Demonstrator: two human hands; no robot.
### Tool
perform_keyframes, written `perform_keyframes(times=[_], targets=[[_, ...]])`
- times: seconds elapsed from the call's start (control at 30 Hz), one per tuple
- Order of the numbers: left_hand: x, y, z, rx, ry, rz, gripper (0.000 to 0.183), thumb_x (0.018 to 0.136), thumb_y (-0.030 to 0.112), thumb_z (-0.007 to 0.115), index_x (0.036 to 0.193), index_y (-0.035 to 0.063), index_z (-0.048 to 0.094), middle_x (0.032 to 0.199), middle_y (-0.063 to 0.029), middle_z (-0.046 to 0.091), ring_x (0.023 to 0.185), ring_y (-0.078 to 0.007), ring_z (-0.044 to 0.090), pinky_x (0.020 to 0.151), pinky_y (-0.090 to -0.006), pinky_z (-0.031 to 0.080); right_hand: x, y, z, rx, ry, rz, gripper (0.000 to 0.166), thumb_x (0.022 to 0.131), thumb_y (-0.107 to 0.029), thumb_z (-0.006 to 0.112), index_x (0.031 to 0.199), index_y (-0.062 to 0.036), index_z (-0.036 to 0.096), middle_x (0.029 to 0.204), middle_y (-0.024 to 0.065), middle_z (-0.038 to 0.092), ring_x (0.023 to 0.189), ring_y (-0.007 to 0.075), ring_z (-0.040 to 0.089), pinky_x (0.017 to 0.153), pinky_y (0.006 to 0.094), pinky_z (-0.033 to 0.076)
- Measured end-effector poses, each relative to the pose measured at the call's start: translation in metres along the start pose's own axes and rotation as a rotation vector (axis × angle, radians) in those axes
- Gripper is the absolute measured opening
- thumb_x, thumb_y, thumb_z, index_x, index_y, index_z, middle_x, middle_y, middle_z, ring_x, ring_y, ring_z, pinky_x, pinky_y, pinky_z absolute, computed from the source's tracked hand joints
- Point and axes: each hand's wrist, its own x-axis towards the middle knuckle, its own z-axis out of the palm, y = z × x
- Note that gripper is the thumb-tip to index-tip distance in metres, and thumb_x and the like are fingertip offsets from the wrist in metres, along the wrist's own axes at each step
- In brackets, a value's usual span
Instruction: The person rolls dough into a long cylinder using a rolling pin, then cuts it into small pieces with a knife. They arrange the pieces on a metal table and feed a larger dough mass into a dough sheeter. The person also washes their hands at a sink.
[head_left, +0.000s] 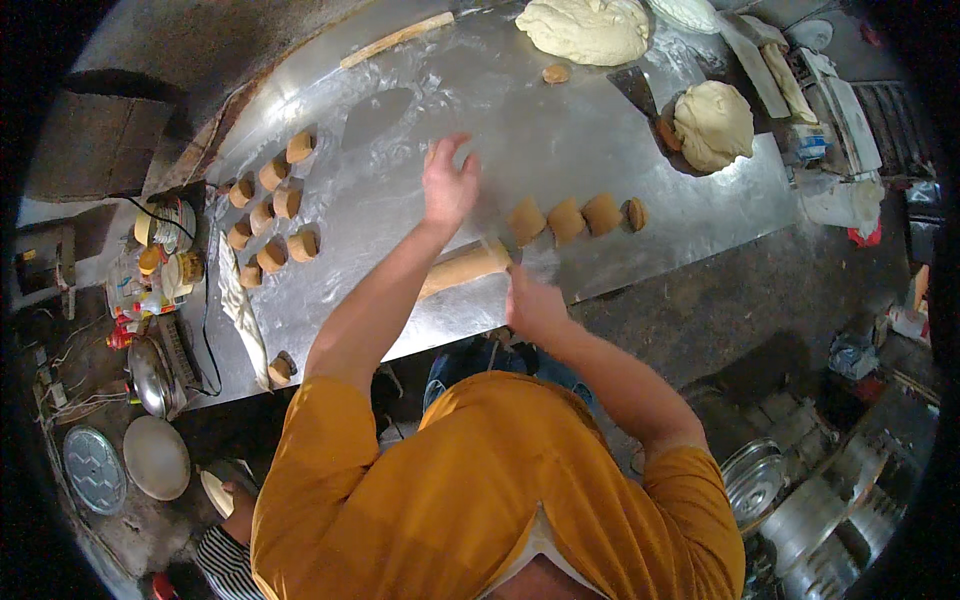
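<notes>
A log of brown dough (461, 270) lies on the metal worktable close to my body, partly hidden by my left forearm. My right hand (534, 304) grips a cutting blade (495, 253), blurred, at the log's right end; its handle is hidden in my fist. Above the log my left hand (450, 180) hovers with fingers apart, holding nothing. Cut from similar dough, several brown slices stand in a row to the right, among them a wide slice (527, 220) and a small end piece (637, 214). Several short brown dough pieces (286, 201) are grouped at the left.
Two pale dough masses (585, 30) (714, 126) sit at the far side and right, with a wooden-handled scraper (636, 91) between. A wooden stick (397, 39) lies far left. A crumpled white strip (241, 307) runs along the left edge. Another person's hand (238, 506) shows lower left.
</notes>
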Motion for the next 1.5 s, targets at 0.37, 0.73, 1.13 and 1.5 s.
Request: perform_keyframes(times=[0.37,0.73,1.13,1.5], targets=[[-0.016,-0.093,0.01,0.322,-0.002,-0.037,0.025,0.083,0.012,0.062,0.108,0.0088,0.068,0.106,-0.0149,0.067,0.104,-0.0358,0.061,0.092,-0.0428,0.05,0.033,-0.014,0.058,-0.094,-0.048,0.035,0.033,0.087,-0.012,0.053,0.117,-0.0022,0.044,0.083,0.0219,0.069,0.078,0.0407,0.069,0.068,0.0538,0.053],[-0.084,-0.105,-0.041,0.184,-0.181,-0.361,0.027,0.083,0.013,0.061,0.109,0.0091,0.067,0.101,-0.0172,0.067,0.101,-0.0347,0.062,0.091,-0.0429,0.05,-0.024,-0.061,0.072,-0.064,-0.238,0.105,0.034,0.085,-0.011,0.054,0.115,-0.001,0.044,0.083,0.021,0.069,0.078,0.0412,0.069,0.068,0.0533,0.053],[-0.025,-0.067,-0.123,0.064,0.072,-0.133,0.024,0.085,0.011,0.06,0.108,0.0063,0.067,0.107,-0.0177,0.066,0.105,-0.0369,0.06,0.092,-0.0429,0.048,0.019,-0.106,0.059,-0.111,-0.145,-0.032,0.036,0.084,-0.009,0.054,0.117,-0.0008,0.044,0.085,0.0219,0.07,0.08,0.0404,0.069,0.068,0.0514,0.053],[-0.047,-0.172,-0.106,0.459,-0.016,-0.065,0.027,0.084,0.018,0.066,0.11,0.0095,0.067,0.106,-0.0162,0.067,0.099,-0.037,0.063,0.09,-0.0447,0.05,0.044,-0.106,0.126,-0.064,-0.208,-0.024,0.038,0.086,-0.011,0.052,0.12,0.003,0.042,0.086,0.0236,0.069,0.077,0.0417,0.069,0.068,0.0545,0.053]])
